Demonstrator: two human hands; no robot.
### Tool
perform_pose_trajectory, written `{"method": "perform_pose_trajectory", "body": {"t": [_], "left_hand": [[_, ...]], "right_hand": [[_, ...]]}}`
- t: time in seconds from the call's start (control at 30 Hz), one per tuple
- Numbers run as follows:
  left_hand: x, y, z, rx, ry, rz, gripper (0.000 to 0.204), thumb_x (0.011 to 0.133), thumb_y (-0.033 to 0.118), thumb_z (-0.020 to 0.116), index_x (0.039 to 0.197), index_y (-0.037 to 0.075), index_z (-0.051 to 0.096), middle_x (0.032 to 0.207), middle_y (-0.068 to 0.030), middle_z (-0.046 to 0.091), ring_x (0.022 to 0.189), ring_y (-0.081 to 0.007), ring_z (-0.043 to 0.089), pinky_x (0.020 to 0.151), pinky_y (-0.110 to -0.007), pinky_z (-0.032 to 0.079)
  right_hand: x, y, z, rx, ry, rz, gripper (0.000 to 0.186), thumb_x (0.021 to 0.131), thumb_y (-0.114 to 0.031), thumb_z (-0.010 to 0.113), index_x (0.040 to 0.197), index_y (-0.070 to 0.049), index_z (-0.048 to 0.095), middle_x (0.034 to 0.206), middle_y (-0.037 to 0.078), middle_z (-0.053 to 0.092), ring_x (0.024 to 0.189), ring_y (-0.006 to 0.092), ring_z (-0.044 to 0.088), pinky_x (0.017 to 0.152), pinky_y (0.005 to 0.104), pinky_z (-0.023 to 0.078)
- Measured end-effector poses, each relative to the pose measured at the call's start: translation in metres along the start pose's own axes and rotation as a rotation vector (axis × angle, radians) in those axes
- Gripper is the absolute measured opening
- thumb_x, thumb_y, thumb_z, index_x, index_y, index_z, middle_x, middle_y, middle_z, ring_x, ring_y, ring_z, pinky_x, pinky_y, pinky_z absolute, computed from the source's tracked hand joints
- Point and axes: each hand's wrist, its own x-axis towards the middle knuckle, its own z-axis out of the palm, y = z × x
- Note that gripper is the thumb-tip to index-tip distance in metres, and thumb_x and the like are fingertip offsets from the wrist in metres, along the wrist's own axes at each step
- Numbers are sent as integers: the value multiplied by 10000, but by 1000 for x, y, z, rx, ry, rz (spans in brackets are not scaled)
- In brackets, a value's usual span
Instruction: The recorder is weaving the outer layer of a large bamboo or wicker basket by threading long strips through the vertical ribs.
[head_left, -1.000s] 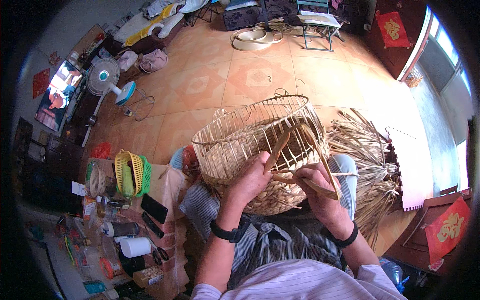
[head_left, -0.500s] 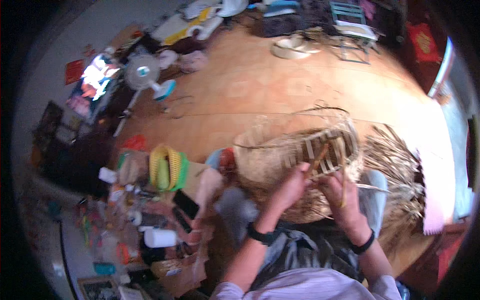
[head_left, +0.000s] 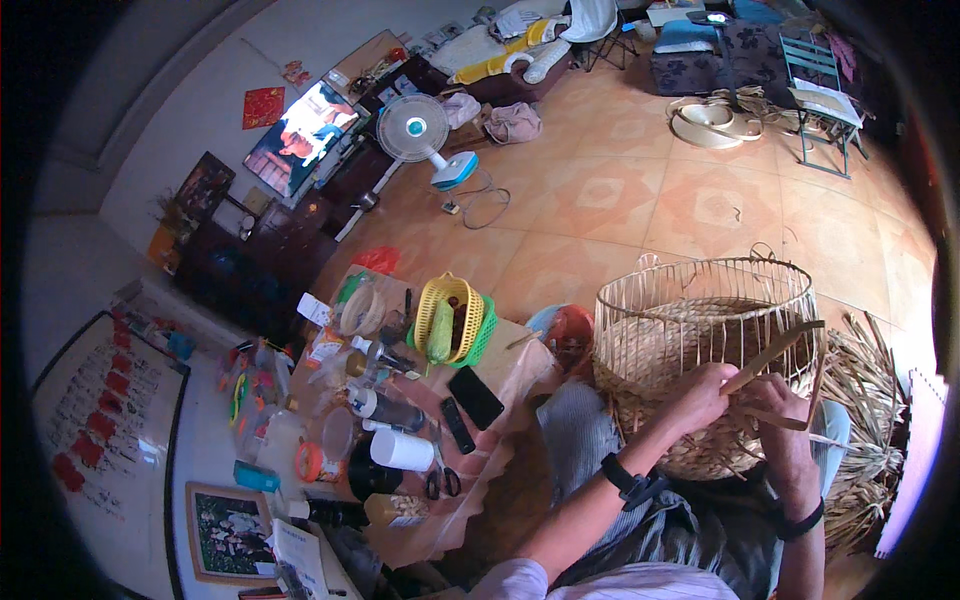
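A round basket (head_left: 650, 370) rests between my knees. Its lower wall is densely plaited from tan plant strips, while thin upright ribs and a hoop rim stand bare above. My left hand (head_left: 704, 397), fingers bent, is closed on a flat tan plant strip (head_left: 775, 358) at the basket's near side. That strip slants up to the right, folds sharply, and its other length hangs down beside my right hand (head_left: 785, 412). The right fingers are bent and pressed together on the strip, close to the left hand; their tips are partly hidden. Both wrists wear dark bands.
A heap of dry plant strips (head_left: 860, 450) lies right of the basket. At left, a cluttered table (head_left: 510, 370) carries a yellow basket (head_left: 440, 290), a phone (head_left: 475, 397) and scissors (head_left: 443, 484). A red-and-blue bucket (head_left: 568, 335) stands by my left knee. Farther off is a fan (head_left: 412, 128).
My view has turned left, so the scene sits farther right and is sharper. The folded strip now sticks out to the right above my hands, which stay together at the basket.
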Motion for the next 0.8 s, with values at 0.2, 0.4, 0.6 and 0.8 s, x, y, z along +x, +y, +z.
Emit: {"method": "perform_pose_trajectory", "body": {"t": [0.2, 0.4, 0.6, 0.8], "left_hand": [[2, -5, 4, -23, 22, -6, 373, 872, -17, 615, 1221, 76, 709, 1021, -237, 740, 966, -424, 731, 800, -489, 542], [-6, 2, 15, -94, 155, 11, 287, 947, 47, 591, 1211, 88, 693, 1066, -204, 752, 1006, -439, 723, 826, -536, 542], [-17, -1, 22, -67, 225, 42, 368, 934, -19, 575, 1292, 45, 631, 1098, -253, 719, 1049, -447, 704, 868, -516, 538], [-6, 0, 16, -115, 139, -31, 408, 921, -54, 524, 1301, 38, 640, 1098, -261, 724, 1064, -431, 713, 878, -484, 555]], "right_hand": [[19, -43, -30, -335, -180, -198, 366, 879, -135, 753, 1213, -96, 605, 1120, 129, 672, 811, 364, 713, 654, 459, 551], [17, -1, -37, -181, -227, -312, 325, 926, -116, 691, 1231, -52, 600, 1129, 180, 673, 985, 431, 633, 833, 495, 515], [32, 17, -21, -116, -345, -240, 389, 874, -150, 767, 1224, -50, 632, 1091, 181, 690, 1042, 418, 671, 876, 496, 549], [24, 28, -8, -200, -268, -227, 379, 815, -109, 810, 1152, -63, 643, 972, 149, 673, 936, 375, 712, 763, 459, 590]]}}
